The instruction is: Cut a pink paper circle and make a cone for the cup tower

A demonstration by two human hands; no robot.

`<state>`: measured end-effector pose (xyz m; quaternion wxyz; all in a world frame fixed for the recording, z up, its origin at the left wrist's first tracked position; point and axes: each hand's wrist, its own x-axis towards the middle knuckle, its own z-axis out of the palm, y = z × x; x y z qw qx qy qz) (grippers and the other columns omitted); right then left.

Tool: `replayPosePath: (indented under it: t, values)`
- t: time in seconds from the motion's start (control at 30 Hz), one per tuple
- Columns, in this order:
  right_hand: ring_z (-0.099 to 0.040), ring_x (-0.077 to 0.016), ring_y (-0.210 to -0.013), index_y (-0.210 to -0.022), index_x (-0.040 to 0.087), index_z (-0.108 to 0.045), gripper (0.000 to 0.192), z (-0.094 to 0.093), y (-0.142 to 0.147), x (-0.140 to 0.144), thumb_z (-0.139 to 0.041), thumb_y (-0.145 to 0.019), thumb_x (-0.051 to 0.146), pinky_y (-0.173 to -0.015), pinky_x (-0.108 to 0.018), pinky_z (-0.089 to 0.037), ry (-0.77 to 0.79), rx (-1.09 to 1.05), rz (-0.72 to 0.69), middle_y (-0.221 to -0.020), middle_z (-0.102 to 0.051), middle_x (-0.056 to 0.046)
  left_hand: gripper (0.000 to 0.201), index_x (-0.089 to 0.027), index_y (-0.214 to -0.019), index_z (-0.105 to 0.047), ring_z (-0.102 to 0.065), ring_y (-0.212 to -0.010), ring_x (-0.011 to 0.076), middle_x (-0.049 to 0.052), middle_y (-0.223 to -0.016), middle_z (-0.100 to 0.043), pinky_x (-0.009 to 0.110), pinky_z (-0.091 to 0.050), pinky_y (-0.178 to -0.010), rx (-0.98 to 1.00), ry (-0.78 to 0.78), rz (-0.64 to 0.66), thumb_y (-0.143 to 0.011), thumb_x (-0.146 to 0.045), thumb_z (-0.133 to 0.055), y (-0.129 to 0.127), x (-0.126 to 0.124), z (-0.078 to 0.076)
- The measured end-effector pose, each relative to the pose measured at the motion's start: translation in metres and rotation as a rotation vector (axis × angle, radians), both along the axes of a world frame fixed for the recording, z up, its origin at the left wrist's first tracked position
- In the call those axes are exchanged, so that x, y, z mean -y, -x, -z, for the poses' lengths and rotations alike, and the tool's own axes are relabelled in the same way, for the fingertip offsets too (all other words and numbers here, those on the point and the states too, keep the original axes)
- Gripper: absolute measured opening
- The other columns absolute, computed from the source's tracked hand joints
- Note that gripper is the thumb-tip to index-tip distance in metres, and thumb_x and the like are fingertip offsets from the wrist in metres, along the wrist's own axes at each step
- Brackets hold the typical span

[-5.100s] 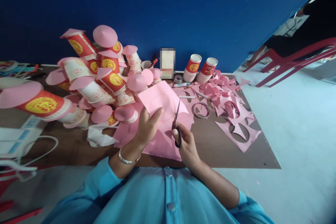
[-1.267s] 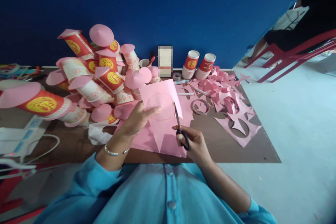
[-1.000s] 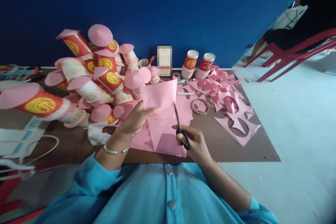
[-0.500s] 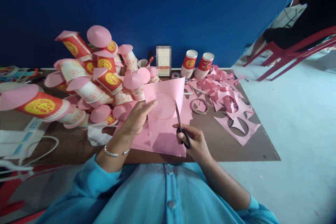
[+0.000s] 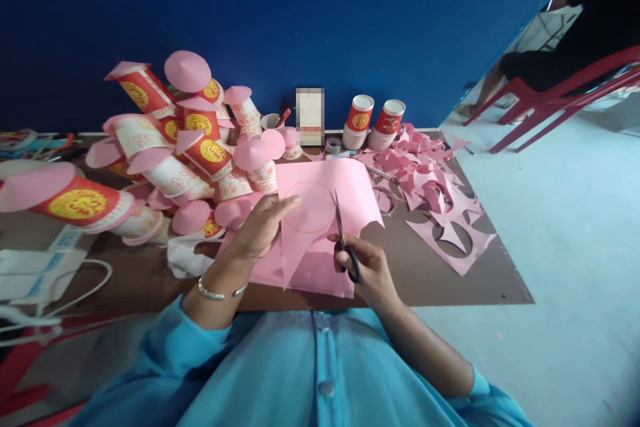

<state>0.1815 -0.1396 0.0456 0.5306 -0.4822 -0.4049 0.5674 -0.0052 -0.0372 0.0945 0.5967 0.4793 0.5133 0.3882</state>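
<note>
Head view: a pink sheet (image 5: pixel 325 179) is held above the table (image 5: pixel 487 290), and a drawn circle (image 5: pixel 307 210) is seen on it. Its left side is pinched by the left hand (image 5: pixel 261 225): the thumb is pressed over the left part of the circle, while the other fingers are mostly hidden by the paper. A silver bracelet (image 5: pixel 211 291) is worn on that wrist. Scissors (image 5: pixel 342 233) are gripped in the right hand (image 5: pixel 371 268), the fingers being curled about the black handles; the blades are set at the circle's right edge, though how far they are parted cannot be told. To their right, the paper is bowed downward. Below, more pink sheets (image 5: pixel 320 273) are laid on the table. Further right, pink scraps (image 5: pixel 415 161) are heaped near two stacks of cups (image 5: pixel 360 121). To the left, cups with pink cone caps (image 5: pixel 213 150) are piled, and something white and crumpled (image 5: pixel 185 259) is placed just beside the lower sheets.
</note>
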Motion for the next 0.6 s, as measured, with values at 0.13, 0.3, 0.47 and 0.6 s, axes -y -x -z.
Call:
replayPosePath:
  t: [0.13,0.3,0.47,0.6]
  values:
    - [-0.052,-0.0118,-0.058,-0.101,0.017,-0.081,0.045,-0.0025,0.0006,0.0005,-0.081,-0.079,0.056,-0.056,-0.026,-0.049,-0.004,0.017,-0.003,-0.066,-0.056,0.000,0.047,-0.020,-0.060,-0.050,-0.043,-0.057,0.0120,-0.005,-0.055,-0.045,0.028,-0.038,-0.056,-0.023,-0.011,-0.009,-0.071,-0.051,-0.082,0.0011,0.0006,-0.0010]
    - [-0.051,-0.0118,-0.058,-0.100,0.017,-0.081,0.046,-0.0033,0.0002,0.0011,-0.080,-0.078,0.057,-0.056,-0.026,-0.050,0.004,0.036,0.002,-0.064,-0.054,0.001,0.046,-0.020,-0.059,-0.049,-0.042,-0.058,0.0122,-0.004,-0.056,-0.044,0.029,-0.037,-0.057,-0.041,-0.019,0.022,-0.073,-0.050,-0.081,0.0012,0.0018,-0.0048]
    - [-0.050,-0.0119,-0.057,-0.102,0.017,-0.080,0.046,-0.0008,0.0000,0.0018,-0.079,-0.079,0.057,-0.055,-0.026,-0.050,-0.001,0.041,0.002,-0.062,-0.054,0.001,0.052,-0.021,-0.057,-0.042,-0.032,-0.055,0.0091,-0.006,-0.055,-0.037,0.028,-0.030,-0.054,-0.083,-0.052,-0.003,-0.072,-0.052,-0.081,0.0024,0.0011,-0.0029]
    - [-0.049,-0.0123,-0.057,-0.102,0.016,-0.080,0.049,0.0009,-0.0008,0.0024,-0.078,-0.079,0.059,-0.053,-0.026,-0.048,0.008,0.066,0.000,-0.061,-0.054,0.001,0.051,-0.021,-0.057,-0.044,-0.033,-0.055,0.0096,-0.006,-0.054,-0.038,0.028,-0.031,-0.053,-0.078,-0.056,-0.013,-0.071,-0.050,-0.083,0.0045,0.0002,-0.0013]
